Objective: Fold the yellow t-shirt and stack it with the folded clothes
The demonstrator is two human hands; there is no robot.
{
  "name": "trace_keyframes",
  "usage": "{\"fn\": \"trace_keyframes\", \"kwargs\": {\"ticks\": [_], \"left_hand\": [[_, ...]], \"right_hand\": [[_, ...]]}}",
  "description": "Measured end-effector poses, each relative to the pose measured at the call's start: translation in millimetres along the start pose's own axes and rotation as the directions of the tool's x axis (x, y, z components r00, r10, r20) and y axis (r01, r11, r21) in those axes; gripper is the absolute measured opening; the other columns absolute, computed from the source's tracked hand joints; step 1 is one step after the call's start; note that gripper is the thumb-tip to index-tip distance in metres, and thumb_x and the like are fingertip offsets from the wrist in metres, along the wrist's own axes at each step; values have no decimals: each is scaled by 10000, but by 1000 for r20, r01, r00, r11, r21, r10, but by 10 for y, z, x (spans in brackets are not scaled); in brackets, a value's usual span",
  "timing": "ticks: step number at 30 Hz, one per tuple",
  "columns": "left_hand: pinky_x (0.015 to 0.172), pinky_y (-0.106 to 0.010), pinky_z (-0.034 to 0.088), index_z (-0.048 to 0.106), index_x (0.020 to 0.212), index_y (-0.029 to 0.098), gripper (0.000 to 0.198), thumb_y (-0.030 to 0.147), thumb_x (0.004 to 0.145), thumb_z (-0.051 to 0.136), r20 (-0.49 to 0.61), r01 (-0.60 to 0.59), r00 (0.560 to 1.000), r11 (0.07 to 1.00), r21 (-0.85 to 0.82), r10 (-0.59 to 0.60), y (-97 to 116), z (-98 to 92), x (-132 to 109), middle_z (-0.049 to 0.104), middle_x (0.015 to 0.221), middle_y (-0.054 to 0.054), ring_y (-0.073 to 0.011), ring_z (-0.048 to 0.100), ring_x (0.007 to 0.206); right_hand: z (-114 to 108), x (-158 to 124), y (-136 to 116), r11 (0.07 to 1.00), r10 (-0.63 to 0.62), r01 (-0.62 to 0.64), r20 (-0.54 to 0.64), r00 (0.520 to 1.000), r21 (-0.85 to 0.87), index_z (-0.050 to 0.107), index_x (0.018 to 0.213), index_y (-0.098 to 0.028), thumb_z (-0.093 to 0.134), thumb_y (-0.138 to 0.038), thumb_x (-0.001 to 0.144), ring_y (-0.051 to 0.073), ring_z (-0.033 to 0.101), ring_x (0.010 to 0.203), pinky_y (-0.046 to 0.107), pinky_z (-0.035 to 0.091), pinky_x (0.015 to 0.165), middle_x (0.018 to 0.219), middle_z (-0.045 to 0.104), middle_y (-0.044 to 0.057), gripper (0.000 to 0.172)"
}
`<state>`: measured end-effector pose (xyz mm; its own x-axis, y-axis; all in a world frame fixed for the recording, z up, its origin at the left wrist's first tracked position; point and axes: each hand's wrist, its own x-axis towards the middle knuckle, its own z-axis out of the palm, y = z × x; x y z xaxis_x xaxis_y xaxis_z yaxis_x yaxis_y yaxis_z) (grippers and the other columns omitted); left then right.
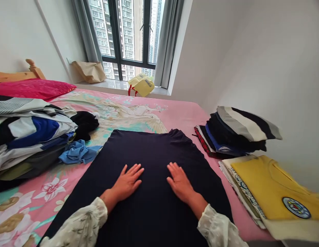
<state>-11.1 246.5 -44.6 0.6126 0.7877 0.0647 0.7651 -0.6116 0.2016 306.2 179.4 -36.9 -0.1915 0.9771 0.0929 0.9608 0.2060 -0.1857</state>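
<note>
A dark navy garment (pixel 156 147) lies spread out on the bed in front of me, its far end slightly bunched at the right corner. My left hand (pixel 127 181) rests palm down on its left half, fingers stretched and apart. On the right half my right hand (pixel 180 181) lies flat too, fingers extended and pointing away from me. Neither hand holds anything. The near end of the garment runs out of the bottom of the view, and its exact kind is not clear.
Left of the garment lies a loose heap of clothes (pixel 33 133) with a light blue cloth (pixel 79 151) at its edge. To the right are a folded dark stack (pixel 226 133) and a stack topped by a yellow shirt (pixel 275 188). A pink flowered sheet (pixel 185 109) covers the bed.
</note>
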Motion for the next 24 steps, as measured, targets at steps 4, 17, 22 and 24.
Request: {"fn": "trace_keyframes", "kwargs": {"ticks": [4,17,22,24], "left_hand": [[1127,-518,36,304,1438,296,606,546,886,319,36,252,967,968,11,-253,-537,-70,-13,273,1519,-35,-245,207,1406],[1142,-468,48,352,1425,261,530,382,910,329,-30,97,995,987,124,-94,-884,-129,327,255,1528,-44,-237,202,1408],[1123,-531,-25,240,1449,348,572,521,906,287,93,110,989,993,32,-113,-1179,-89,559,238,1531,5,-238,193,1410],[1099,-584,-51,253,1455,296,607,536,898,268,40,363,929,928,89,-367,-1526,-94,742,205,1539,-24,-254,143,1421]], "right_hand": [[221,161,247,996,80,-77,65,995,-38,288,1451,-229,307,-433,933,210,186,1400,461,135,1139,1514,244,25,557],[69,442,283,990,100,-88,113,989,-107,254,1466,-205,287,-438,935,224,147,1409,486,71,1144,1519,218,49,580],[200,841,438,999,-38,42,166,985,-23,237,1468,-245,276,-505,935,193,170,1404,438,124,1147,1520,227,21,594],[286,1059,840,967,234,-221,99,967,-125,244,1466,-178,253,-489,937,218,167,1404,464,149,1135,1521,219,66,614]]}}
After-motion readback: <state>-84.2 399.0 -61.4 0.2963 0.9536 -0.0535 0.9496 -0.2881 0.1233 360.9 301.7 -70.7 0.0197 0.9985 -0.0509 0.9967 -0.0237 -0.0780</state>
